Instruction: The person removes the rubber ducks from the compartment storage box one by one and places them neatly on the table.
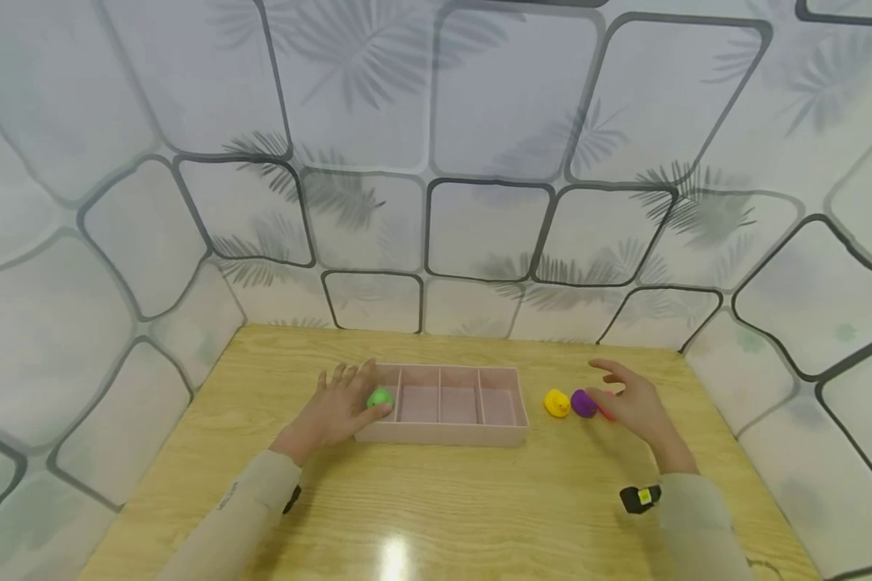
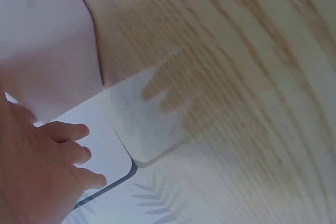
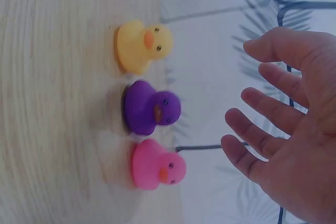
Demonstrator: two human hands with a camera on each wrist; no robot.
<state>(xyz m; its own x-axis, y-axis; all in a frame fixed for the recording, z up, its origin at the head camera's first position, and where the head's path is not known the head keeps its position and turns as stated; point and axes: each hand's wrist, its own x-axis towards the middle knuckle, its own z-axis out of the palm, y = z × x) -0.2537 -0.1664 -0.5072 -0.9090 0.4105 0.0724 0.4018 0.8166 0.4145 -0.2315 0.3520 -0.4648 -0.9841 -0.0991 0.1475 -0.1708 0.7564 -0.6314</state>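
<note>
At the left end of a pink four-part divided box (image 1: 443, 436), my left hand (image 1: 337, 407) rests with fingers spread and thumb reaching over the front corner. A green rubber duck (image 1: 380, 396) lies in the leftmost compartment, close to that thumb. In the left wrist view, fingers (image 2: 73, 153) extend beyond the box wall (image 2: 47, 40). My right hand (image 1: 635, 407) hovers over a pink rubber duck (image 3: 157, 165), fingers parted and holding nothing. Beside that duck stand a purple rubber duck (image 3: 149, 108) and a yellow rubber duck (image 3: 142, 45), all in a row.
The wooden table (image 1: 465, 508) meets a patterned fabric wall (image 1: 480, 234) at the back and sides. The row of ducks is to the right of the box. A black wrist device (image 1: 639, 499) sits at my right cuff.
</note>
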